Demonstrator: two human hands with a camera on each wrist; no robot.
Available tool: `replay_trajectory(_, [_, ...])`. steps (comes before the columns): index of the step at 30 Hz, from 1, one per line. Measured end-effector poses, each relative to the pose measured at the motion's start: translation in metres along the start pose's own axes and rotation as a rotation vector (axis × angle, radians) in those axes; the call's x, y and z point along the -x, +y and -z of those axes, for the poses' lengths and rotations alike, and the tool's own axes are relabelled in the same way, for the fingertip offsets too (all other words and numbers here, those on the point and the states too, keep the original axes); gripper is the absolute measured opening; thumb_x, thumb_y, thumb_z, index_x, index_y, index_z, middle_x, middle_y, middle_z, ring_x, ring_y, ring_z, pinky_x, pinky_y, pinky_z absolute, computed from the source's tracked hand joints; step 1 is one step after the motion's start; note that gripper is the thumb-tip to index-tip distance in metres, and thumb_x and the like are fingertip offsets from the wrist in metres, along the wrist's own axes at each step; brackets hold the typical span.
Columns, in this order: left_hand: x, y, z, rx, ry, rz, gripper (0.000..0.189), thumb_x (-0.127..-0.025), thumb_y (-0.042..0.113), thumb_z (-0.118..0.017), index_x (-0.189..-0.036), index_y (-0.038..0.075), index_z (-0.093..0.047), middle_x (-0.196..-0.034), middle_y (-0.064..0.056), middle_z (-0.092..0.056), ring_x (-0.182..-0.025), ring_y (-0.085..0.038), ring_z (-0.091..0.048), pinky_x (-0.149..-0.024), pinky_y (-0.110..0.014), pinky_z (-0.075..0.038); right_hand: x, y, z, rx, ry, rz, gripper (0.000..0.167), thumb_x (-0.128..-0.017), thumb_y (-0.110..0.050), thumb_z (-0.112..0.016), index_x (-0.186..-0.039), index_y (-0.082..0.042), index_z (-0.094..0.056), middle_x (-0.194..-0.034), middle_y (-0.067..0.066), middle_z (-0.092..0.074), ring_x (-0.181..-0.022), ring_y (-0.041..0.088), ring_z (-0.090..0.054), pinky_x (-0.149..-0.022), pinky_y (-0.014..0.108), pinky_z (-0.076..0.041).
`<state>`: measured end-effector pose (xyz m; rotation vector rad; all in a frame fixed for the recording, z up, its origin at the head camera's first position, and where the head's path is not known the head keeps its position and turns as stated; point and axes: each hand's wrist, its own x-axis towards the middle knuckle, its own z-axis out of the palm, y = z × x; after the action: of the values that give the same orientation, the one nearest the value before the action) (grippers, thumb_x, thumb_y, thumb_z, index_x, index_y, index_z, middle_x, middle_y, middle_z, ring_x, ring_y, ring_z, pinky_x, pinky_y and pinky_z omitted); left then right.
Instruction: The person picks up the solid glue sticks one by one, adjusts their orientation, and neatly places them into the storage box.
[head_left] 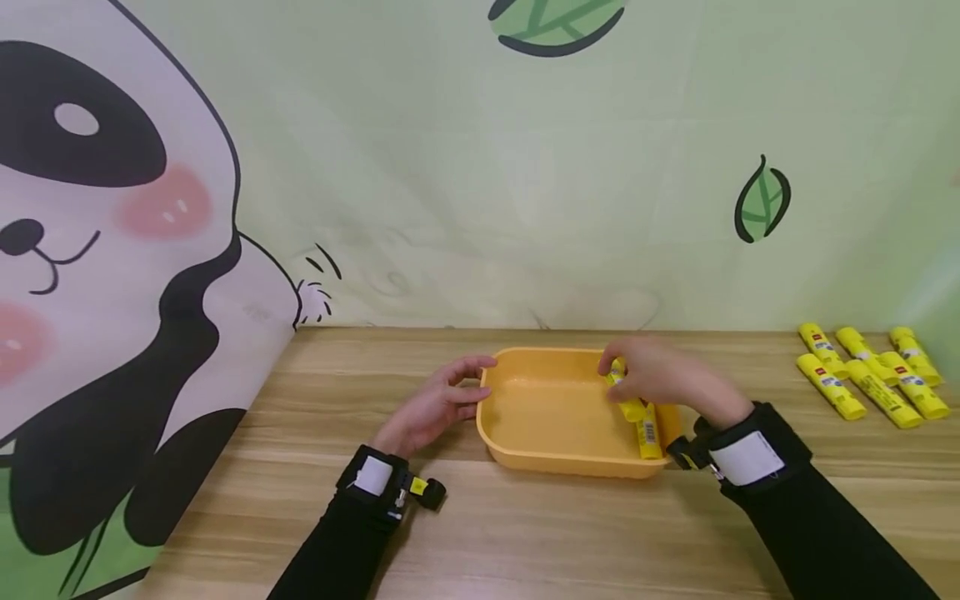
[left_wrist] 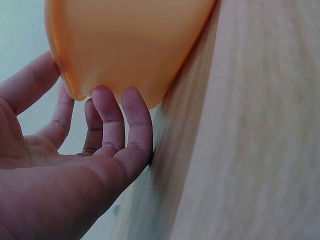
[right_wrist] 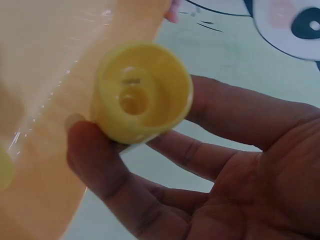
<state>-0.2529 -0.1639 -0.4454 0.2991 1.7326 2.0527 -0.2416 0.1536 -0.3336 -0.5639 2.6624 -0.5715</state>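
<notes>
An orange-yellow plastic tray (head_left: 555,417) sits on the wooden table. At its left end my left hand (head_left: 438,404) touches the rim and outer wall with loosely bent fingers; the left wrist view shows the fingertips (left_wrist: 135,100) against the wall. Over the tray's right end, my right hand (head_left: 660,375) pinches a yellow glue stick (head_left: 630,408) between thumb and fingers. Its hollow round end (right_wrist: 142,95) faces the right wrist camera. Beneath it, another yellow glue stick (head_left: 649,437) lies in the tray along the right wall, partly covered.
Several yellow glue sticks (head_left: 885,392) lie in two rows on the table at the far right. Behind the table (head_left: 540,533) hangs a pale green backdrop (head_left: 450,167) printed with a panda and leaves.
</notes>
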Motion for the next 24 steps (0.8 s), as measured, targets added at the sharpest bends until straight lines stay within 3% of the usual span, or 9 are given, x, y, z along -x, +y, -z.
replay_trajectory(8, [0.0,-0.003,0.0,-0.008,0.002,0.005,0.048,-0.102,0.0,-0.057,-0.149,0.0,-0.046,-0.123,-0.008,-0.042,-0.098,-0.017,-0.059,-0.084,-0.026,-0.055,-0.016,-0.013,-0.008,0.114,-0.087,-0.056,0.028,-0.092,-0.011,-0.078,-0.115,0.0,-0.065,-0.086,0.008,-0.058,-0.068,0.02,-0.056,-0.061,0.029,-0.046])
replay_trajectory(17, [-0.001,-0.004,0.002,0.004,0.006,0.004,0.046,-0.102,-0.001,-0.058,-0.147,0.001,-0.048,-0.122,-0.008,-0.042,-0.097,-0.017,-0.06,-0.083,-0.026,-0.056,-0.026,-0.021,-0.017,0.14,-0.191,-0.199,0.023,-0.089,-0.004,-0.079,-0.105,-0.002,-0.062,-0.088,0.011,-0.059,-0.066,0.023,-0.061,-0.062,0.03,-0.055])
replay_trajectory(24, [0.0,-0.004,0.002,0.005,0.007,-0.001,0.045,-0.102,-0.001,-0.058,-0.146,0.001,-0.05,-0.122,-0.008,-0.042,-0.095,-0.016,-0.06,-0.082,-0.026,-0.056,-0.03,-0.022,-0.021,0.167,-0.211,-0.235,0.022,-0.086,0.0,-0.079,-0.096,-0.003,-0.06,-0.085,0.012,-0.058,-0.064,0.024,-0.06,-0.057,0.03,-0.054])
